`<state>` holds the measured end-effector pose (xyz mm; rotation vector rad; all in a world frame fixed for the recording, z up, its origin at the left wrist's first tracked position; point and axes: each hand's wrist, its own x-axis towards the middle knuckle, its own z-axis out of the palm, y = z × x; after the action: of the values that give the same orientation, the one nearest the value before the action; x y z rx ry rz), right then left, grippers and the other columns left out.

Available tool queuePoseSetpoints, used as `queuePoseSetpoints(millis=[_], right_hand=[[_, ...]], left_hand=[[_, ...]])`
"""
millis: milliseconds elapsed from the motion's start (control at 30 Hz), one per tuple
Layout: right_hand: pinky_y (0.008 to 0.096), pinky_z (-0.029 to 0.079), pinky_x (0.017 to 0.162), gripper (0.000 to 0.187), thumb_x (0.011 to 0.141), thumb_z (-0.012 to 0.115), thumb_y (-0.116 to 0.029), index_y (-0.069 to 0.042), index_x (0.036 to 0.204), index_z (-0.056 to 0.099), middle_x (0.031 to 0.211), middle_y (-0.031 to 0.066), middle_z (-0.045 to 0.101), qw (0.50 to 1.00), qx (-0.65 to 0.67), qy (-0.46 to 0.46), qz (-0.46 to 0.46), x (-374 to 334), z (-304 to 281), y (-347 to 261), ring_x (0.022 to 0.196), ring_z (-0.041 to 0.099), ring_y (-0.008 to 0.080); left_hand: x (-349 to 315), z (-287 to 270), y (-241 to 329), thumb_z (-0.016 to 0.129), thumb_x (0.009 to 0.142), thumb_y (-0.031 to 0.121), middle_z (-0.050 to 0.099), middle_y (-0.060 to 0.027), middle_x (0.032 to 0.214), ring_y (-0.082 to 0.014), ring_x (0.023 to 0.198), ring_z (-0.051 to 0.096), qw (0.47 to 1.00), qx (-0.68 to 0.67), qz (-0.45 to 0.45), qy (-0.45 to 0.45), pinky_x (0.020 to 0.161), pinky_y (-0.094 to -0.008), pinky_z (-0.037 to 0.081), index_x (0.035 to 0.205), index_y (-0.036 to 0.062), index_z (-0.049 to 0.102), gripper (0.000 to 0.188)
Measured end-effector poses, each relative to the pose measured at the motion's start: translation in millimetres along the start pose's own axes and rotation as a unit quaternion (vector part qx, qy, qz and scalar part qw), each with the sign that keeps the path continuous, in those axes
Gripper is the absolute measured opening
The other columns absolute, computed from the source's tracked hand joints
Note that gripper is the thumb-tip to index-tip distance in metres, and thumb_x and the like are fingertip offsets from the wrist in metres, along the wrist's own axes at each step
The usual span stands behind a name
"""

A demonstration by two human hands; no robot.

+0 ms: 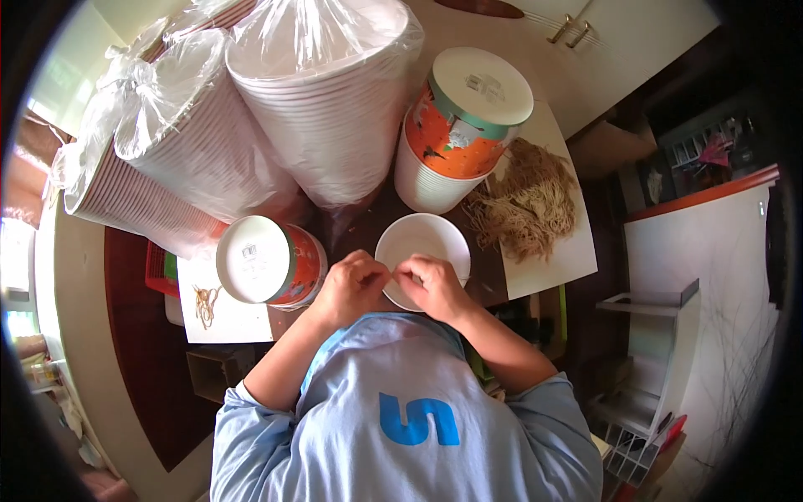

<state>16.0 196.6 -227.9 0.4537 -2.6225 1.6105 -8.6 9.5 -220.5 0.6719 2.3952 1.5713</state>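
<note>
My left hand (355, 289) and my right hand (431, 287) meet fingertip to fingertip over the near rim of a white paper tub (422, 237). Both are closed in a pinch. What they hold, if anything, is too small to make out. The tub stands with its mouth facing up, and its inside shows white. To its right lies a tangled heap of tan strings (535, 201). Left of my left hand is a short stack of orange printed tubs (308, 266), its white round end toward me.
Tall stacks of white tubs (322, 109) in clear plastic bags fill the back left. An orange printed tub (458, 138) sits on white ones at the back right. Some loose tan loops (204, 305) lie on a white sheet at left. A grey shelf rack (648, 360) stands at right.
</note>
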Motion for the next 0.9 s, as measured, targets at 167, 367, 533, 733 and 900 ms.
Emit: queuePoseSetpoints(millis=[167, 367, 533, 733, 900], right_hand=[[0.0389, 0.049, 0.065, 0.007, 0.077, 0.062, -0.008, -0.002, 0.075, 0.064, 0.076, 0.0143, 0.062, 0.996, -0.043, 0.013, 0.078, 25, 8, 41, 0.072, 0.062, 0.0316], [0.0414, 0.049, 0.067, 0.009, 0.077, 0.063, -0.011, -0.003, 0.076, 0.066, 0.08, 0.0144, 0.063, 0.991, -0.108, 0.022, 0.082, 32, 20, 57, 0.076, 0.062, 0.0328], [0.0417, 0.049, 0.066, 0.008, 0.077, 0.062, -0.011, -0.004, 0.076, 0.066, 0.08, 0.0132, 0.062, 0.991, -0.109, 0.03, 0.07, 33, 22, 58, 0.076, 0.062, 0.033], [0.0422, 0.049, 0.066, 0.007, 0.076, 0.063, -0.011, -0.005, 0.076, 0.066, 0.08, 0.0121, 0.062, 0.99, -0.121, 0.041, 0.059, 34, 24, 59, 0.075, 0.062, 0.0328], [0.0417, 0.049, 0.066, 0.006, 0.076, 0.064, -0.011, -0.005, 0.076, 0.066, 0.081, 0.0119, 0.063, 0.99, -0.123, 0.039, 0.059, 35, 25, 57, 0.076, 0.062, 0.0325]], left_hand=[[16, 7, -34, 0.062, 0.081, 0.005, 0.063, -0.0147, 0.087, -0.0266, 0.08, 0.062, 0.992, 0.034, -0.07, 0.095, 0.071, -0.0326, 0.049, 0.098, 0.0016, 0.066, 0.017], [26, 14, -64, 0.059, 0.083, 0.007, 0.065, -0.0196, 0.09, -0.0319, 0.087, 0.063, 0.989, 0.096, -0.043, 0.103, 0.077, -0.0362, 0.049, 0.096, 0.0003, 0.067, 0.017], [31, 15, -69, 0.06, 0.082, 0.006, 0.065, -0.0197, 0.09, -0.0318, 0.086, 0.064, 0.99, 0.097, -0.045, 0.091, 0.078, -0.0359, 0.049, 0.095, 0.0005, 0.067, 0.016], [32, 15, -73, 0.061, 0.08, 0.006, 0.064, -0.0204, 0.087, -0.0358, 0.083, 0.063, 0.991, 0.083, -0.034, 0.097, 0.075, -0.0387, 0.05, 0.093, 0.0012, 0.068, 0.015], [35, 13, -69, 0.061, 0.079, 0.005, 0.065, -0.0198, 0.087, -0.035, 0.083, 0.063, 0.992, 0.087, -0.025, 0.088, 0.075, -0.0382, 0.05, 0.092, 0.0007, 0.068, 0.016]])
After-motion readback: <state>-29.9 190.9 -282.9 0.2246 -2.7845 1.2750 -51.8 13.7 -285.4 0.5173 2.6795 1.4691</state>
